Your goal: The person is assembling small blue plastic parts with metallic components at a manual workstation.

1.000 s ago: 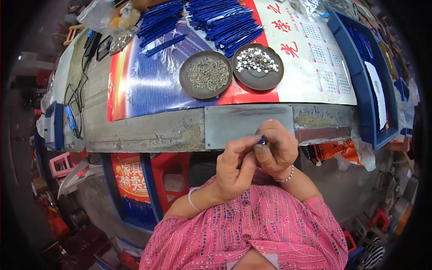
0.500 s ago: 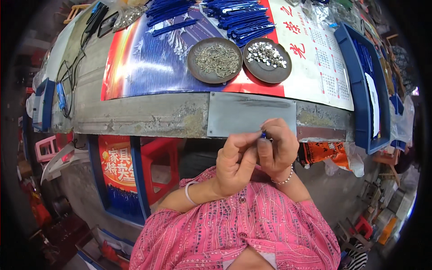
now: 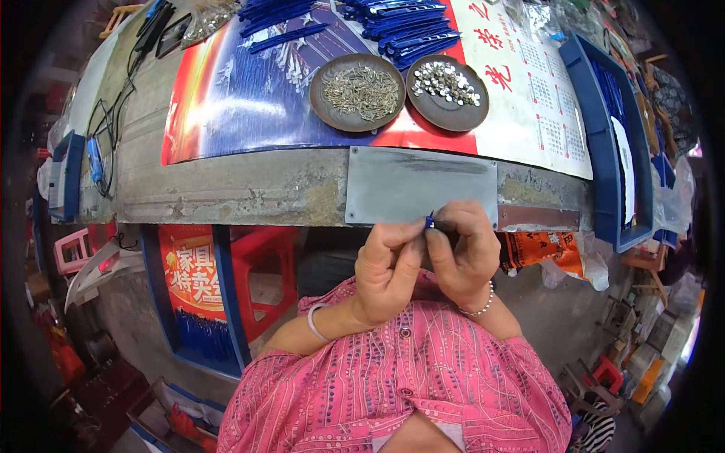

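Close in front of my chest, at the table's near edge, both hands meet fingertip to fingertip. My left hand [image 3: 387, 266] is closed in a pinch on a small dark blue piece [image 3: 430, 222] with a bright silvery spot on it. My right hand [image 3: 464, 253], fingers curled, grips the same piece from the other side. Most of the piece is hidden by the fingers, so its full shape does not show. Just beyond lies a grey metal plate [image 3: 419, 181] fixed to the table edge.
Two brown dishes stand past the plate: one with thin metal pins [image 3: 362, 94], one with silvery round-headed pieces [image 3: 445, 83]. Blue strips [image 3: 411, 30] lie piled behind on a printed poster. A blue bin [image 3: 596, 136] stands at right; another with blue strips [image 3: 200, 340] is below left.
Both hands have shifted slightly left, and the blue piece has turned so that its silvery spot shows. My right fingers have lowered a little. The view has tilted slightly.
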Demonstrator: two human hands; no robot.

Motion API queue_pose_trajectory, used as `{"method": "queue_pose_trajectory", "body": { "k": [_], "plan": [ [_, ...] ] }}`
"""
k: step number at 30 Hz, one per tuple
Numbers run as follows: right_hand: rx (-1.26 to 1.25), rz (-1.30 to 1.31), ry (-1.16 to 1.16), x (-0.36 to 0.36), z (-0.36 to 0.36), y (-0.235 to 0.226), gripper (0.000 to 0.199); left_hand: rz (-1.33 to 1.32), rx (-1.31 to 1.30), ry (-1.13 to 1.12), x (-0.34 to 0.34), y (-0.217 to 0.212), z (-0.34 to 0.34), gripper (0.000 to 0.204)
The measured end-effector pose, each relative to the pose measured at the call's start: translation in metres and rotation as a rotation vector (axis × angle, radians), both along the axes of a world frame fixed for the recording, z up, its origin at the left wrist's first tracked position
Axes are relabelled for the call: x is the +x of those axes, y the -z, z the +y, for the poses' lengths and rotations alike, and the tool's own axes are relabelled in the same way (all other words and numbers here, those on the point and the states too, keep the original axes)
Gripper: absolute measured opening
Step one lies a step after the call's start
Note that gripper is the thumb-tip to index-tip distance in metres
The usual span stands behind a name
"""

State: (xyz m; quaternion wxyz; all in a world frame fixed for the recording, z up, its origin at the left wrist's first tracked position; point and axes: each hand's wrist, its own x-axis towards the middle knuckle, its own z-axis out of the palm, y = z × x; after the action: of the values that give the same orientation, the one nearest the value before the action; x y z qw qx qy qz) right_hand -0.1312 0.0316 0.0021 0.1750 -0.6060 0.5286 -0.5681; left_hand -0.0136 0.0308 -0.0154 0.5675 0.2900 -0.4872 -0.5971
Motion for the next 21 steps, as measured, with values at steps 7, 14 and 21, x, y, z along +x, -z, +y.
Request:
{"method": "queue_pose_trajectory", "body": {
  "k": [7, 14, 21],
  "plan": [
    [-0.079, 0.232, 0.088, 0.008, -0.001, 0.002, 0.015, -0.066, -0.094, -0.007, 0.004, -0.001, -0.004, 0.018],
    [0.263, -0.123, 0.04, 0.009, 0.009, -0.009, 0.006, -0.149, -0.081, -0.022, 0.003, 0.007, 0.002, 0.018],
    [0.118, -0.042, -0.093, -0.004, -0.009, -0.003, 0.016, -0.053, -0.045, -0.001, -0.003, -0.001, -0.003, 0.025]
  ]
}}
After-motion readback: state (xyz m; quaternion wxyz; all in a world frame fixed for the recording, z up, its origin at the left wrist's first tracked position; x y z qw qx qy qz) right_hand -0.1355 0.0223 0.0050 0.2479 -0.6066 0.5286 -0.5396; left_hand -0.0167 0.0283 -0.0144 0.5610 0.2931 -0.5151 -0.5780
